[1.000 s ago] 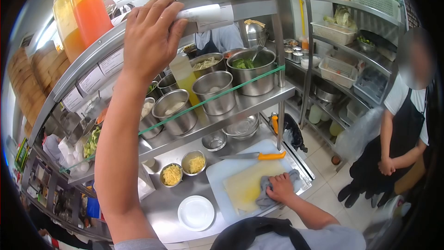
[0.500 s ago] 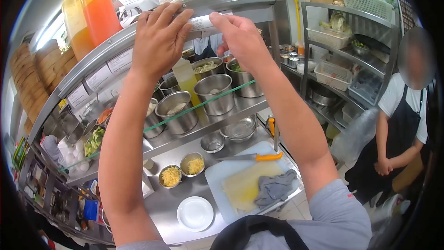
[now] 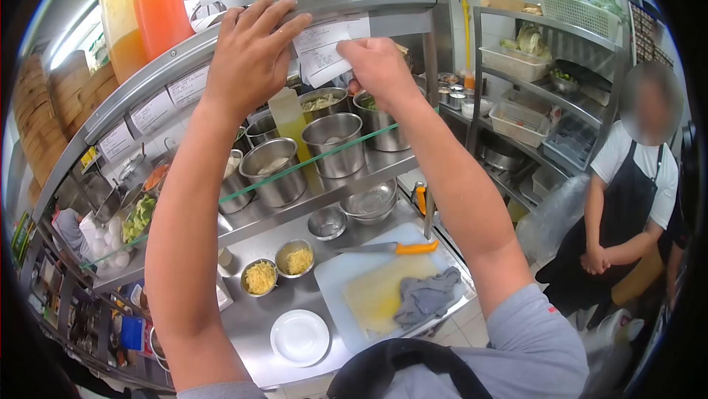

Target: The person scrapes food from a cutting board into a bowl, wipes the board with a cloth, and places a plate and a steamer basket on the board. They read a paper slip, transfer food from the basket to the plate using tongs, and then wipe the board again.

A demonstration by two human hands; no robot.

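A printed paper ticket (image 3: 322,54) hangs below the metal ticket rail (image 3: 369,4) of the overhead shelf. My right hand (image 3: 380,67) pinches its lower right part between thumb and fingers. Another slip of printed paper shows behind it. My left hand (image 3: 251,56) is raised to the rail beside the ticket, fingers spread, with the fingertips on the shelf edge and nothing visible in it. Further left along the rail hang more tickets (image 3: 188,85).
Steel pots (image 3: 274,174) and a squeeze bottle (image 3: 289,122) stand behind a glass edge. Below are bowls of yellow shreds (image 3: 259,278), a white plate (image 3: 299,338), and an orange-handled knife (image 3: 417,248) and grey cloth (image 3: 428,297) on a cutting board (image 3: 332,288). A person in an apron (image 3: 627,192) stands right.
The ticket, curled up under the rail before, now hangs flatter with its print showing. My right hand has moved slightly down with it. My left hand stays at the rail.
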